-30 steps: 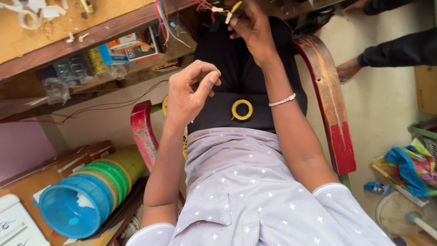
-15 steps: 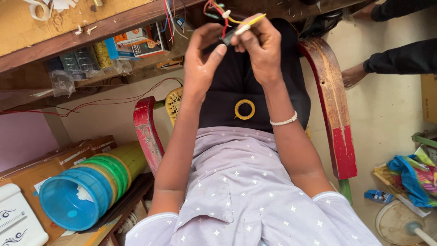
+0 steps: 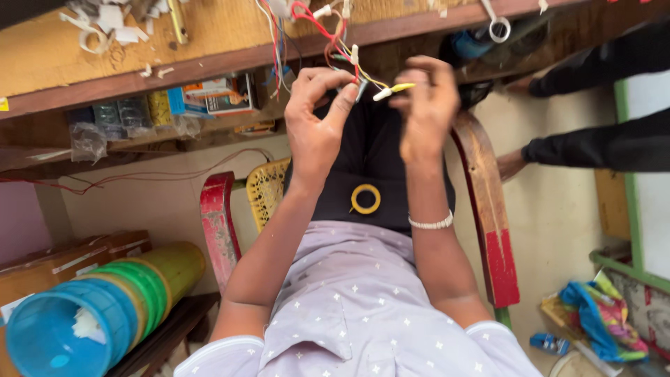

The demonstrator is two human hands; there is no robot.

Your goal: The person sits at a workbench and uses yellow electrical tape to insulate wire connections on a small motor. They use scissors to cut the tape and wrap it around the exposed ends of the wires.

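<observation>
Sitting low in a chair, the person wore a pale lilac shirt (image 3: 363, 314) with small white stars, soft and creased over the lap. Beside the left elbow lay a stack of plastic cups (image 3: 105, 307) on its side, the nearest blue, then green and yellow, smooth and round. On the black cloth (image 3: 370, 167) over the knees rested a small yellow ring (image 3: 366, 199). Red painted wooden chair arms (image 3: 497, 230) stood at both sides, the paint worn off higher up.

Both forearms were raised. The left hand (image 3: 315, 126) had its fingers curled and the thumb pressed toward the coloured wires (image 3: 349, 59), pinching them. The right hand (image 3: 427, 112), with a white bangle (image 3: 431, 223) on the wrist, was closed around a thin yellow wire end (image 3: 394, 89) with a white tip. The two hands were close together but did not touch. The wires, red, white, yellow and blue, hung down from the edge of a rough wooden bench (image 3: 105, 49).

Under the bench a shelf held small flat cardboard boxes (image 3: 220, 94), blue and orange, and clear plastic packets (image 3: 105, 122). Farther right, another person's dark sleeves (image 3: 600, 143) reached in.
</observation>
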